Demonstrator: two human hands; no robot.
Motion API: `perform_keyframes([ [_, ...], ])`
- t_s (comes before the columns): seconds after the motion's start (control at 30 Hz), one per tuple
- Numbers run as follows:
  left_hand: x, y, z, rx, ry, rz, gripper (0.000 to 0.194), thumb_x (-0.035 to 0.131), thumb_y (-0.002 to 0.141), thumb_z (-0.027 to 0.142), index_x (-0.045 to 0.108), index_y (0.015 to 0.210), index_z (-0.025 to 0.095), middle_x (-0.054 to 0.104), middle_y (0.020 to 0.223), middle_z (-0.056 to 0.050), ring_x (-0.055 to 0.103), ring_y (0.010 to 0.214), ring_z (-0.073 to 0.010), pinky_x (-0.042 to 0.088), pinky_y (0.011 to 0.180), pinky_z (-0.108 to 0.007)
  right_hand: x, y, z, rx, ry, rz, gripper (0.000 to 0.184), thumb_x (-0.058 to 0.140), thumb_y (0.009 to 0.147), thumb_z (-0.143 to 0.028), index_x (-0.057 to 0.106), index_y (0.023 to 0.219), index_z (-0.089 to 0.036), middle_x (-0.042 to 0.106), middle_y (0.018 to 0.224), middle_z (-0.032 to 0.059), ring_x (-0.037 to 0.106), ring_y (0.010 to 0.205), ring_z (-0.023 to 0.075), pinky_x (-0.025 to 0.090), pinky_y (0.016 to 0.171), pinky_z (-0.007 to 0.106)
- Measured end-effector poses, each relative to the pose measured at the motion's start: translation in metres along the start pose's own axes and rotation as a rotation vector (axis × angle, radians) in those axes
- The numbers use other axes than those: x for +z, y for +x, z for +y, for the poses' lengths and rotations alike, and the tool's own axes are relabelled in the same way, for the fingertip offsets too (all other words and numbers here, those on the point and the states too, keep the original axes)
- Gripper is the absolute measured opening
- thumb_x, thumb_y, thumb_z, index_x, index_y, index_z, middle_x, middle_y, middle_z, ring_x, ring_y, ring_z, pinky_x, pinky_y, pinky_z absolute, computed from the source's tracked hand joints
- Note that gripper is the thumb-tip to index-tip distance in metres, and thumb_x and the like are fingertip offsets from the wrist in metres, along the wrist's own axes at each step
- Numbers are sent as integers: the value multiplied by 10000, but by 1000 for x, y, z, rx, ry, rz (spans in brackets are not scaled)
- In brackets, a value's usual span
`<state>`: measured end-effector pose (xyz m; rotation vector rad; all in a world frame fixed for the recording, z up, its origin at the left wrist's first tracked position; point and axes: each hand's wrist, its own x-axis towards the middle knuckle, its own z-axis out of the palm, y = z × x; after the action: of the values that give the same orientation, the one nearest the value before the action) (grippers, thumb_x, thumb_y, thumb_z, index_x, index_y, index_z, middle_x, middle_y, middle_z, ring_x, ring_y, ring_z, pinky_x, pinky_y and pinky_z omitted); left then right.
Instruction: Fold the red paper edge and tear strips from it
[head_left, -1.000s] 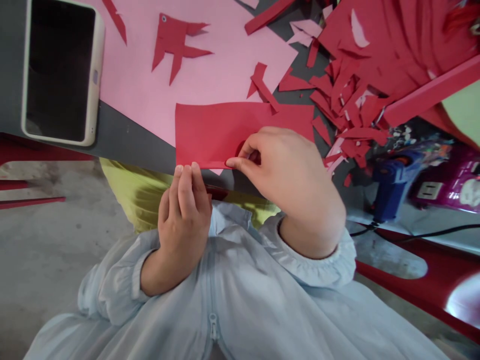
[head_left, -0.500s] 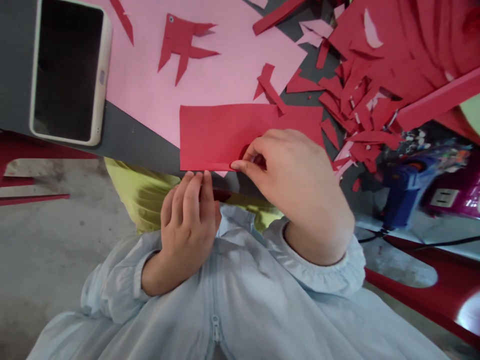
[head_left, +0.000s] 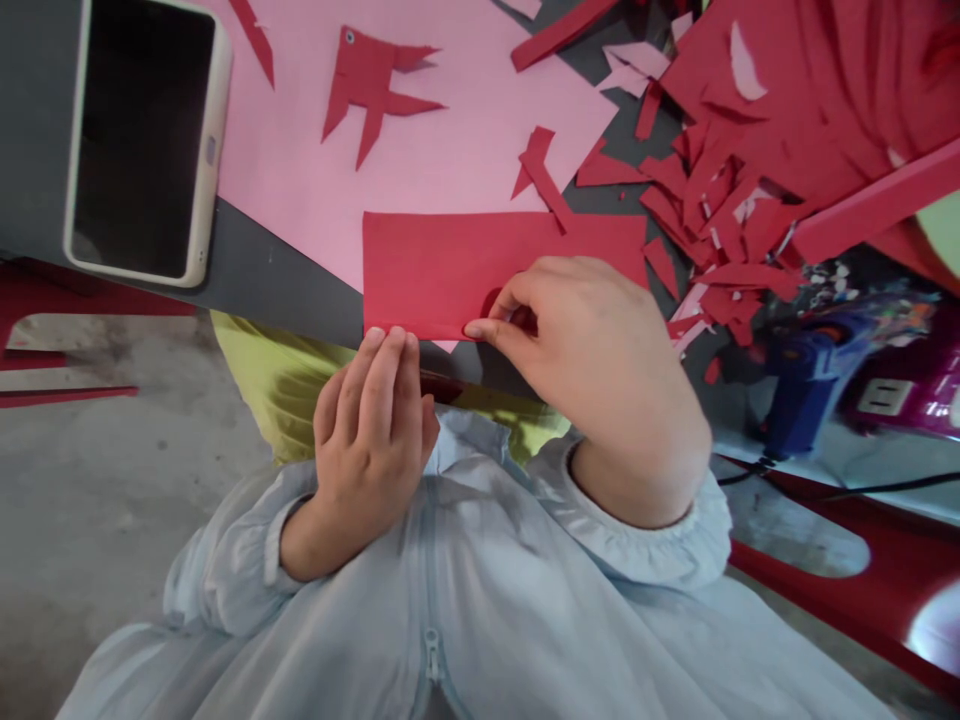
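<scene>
Phone (head_left: pixel 142 140), pale case, dark screen facing up, lies far left on the dark tabletop (head_left: pixel 285 285). Right of it: pink sheet (head_left: pixel 292 150) bearing a red fish-shaped cutout (head_left: pixel 371 75) with one small eye. Far right: heap of red scraps (head_left: pixel 769 228). Nearer, right: blue glue gun (head_left: pixel 799 395) beside a shiny purple object (head_left: pixel 919 390).

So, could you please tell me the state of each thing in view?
Red sheet: flat, near edge apparently folded
Left hand: fingertips on that edge
Right hand: pinching that edge
Phone: face up, screen dark
Red cut-out: flat on pink paper
Red scraps: loose, heaped
Blue glue gun: on or off unclear
</scene>
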<state>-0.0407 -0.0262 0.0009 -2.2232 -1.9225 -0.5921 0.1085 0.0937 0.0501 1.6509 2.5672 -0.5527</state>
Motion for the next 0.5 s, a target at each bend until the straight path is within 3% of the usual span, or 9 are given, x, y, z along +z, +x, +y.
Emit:
perform_keyframes([
  [0.17, 4, -1, 1, -20, 64, -24, 576, 583, 953, 241, 448, 1491, 83, 682, 1319, -180, 649, 1240, -263, 433, 1065, -337, 2, 0, 2, -26, 17, 40, 237, 531, 958, -343, 695, 803, -270, 701, 834, 75, 624, 841, 281, 460, 780, 408],
  [0.33, 4, 0, 3, -29, 107, -43, 559, 613, 949, 247, 482, 1462, 66, 688, 1303, -187, 656, 1227, -261, 436, 1038, -328, 2, 0, 2, -12, 21, 41, 246, 529, 955, -356, 696, 796, -270, 696, 822, 73, 620, 819, 272, 459, 770, 404],
  [0.5, 3, 2, 4, -19, 153, -44, 467, 622, 948, 234, 556, 1400, 137, 704, 1283, -153, 668, 1204, -237, 467, 993, -320, 2, 0, 2, 2, 17, 23, 224, 551, 944, -340, 688, 786, -262, 694, 844, 72, 623, 844, 273, 453, 769, 398],
])
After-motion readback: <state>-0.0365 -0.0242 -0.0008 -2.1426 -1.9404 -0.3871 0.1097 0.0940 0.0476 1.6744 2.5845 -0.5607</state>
